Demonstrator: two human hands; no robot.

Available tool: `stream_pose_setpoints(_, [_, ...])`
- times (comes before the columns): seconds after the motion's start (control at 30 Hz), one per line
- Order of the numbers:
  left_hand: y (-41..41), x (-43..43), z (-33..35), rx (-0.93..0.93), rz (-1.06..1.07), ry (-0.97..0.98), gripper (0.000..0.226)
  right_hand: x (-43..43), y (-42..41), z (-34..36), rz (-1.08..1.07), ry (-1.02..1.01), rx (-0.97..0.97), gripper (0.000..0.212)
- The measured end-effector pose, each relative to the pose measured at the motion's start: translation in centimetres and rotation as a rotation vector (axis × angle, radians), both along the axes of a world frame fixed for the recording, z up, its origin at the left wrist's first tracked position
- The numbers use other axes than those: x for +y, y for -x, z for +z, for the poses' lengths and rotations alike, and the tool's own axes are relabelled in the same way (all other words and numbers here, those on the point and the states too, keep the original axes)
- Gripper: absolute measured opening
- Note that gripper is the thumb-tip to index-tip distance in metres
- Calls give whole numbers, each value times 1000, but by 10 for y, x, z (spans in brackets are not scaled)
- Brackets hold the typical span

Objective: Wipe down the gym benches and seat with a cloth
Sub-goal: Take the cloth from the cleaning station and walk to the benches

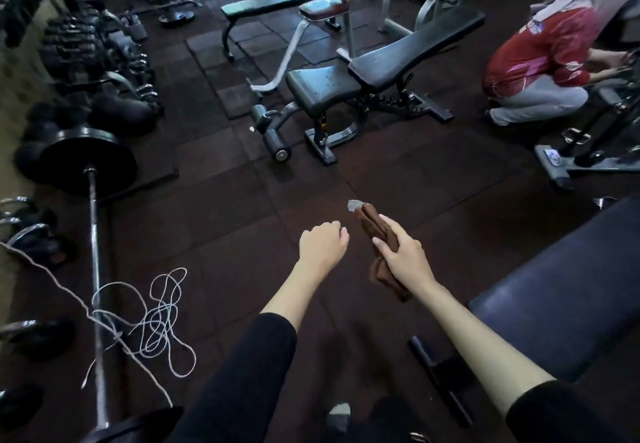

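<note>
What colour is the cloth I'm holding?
Brown, with a pale tag at its tip; the cloth is in your right hand, head view.

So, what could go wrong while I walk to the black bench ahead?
The white cord tangled on the floor at your left might catch a foot. The barbell lying by it is another trip hazard. The cloth is bunched in your right hand, so it may only smear the droplets on the bench seat.

We see a brown cloth (379, 234), black benches (388, 71), a white cord (162, 318), dark brown floor tiles (242, 220) and a red-and-white shirt (540, 51).
</note>
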State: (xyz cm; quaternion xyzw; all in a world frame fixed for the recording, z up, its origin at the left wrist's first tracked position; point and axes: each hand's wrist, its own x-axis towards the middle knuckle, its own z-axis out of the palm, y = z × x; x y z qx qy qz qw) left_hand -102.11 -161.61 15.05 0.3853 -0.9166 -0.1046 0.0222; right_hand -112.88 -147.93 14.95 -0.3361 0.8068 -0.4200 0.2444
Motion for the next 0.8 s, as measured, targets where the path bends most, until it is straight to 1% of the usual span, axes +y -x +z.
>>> stream_pose_setpoints(0.23, [113, -88, -10, -36, 29, -111, 35, -86, 114, -4, -24, -5, 25, 47])
stream_pose_setpoints(0.43, [215, -165, -10, -6, 118, -158, 36, -169, 226, -8, 48, -10, 42, 47])
stream_pose_setpoints(0.73, [338, -281, -6, 15, 220, -166, 35, -303, 364, -12, 143, -25, 45, 47])
stream_pose_setpoints(0.8, [364, -310, -9, 27, 237, -141, 34, -334, 390, -15, 150, -28, 26, 46])
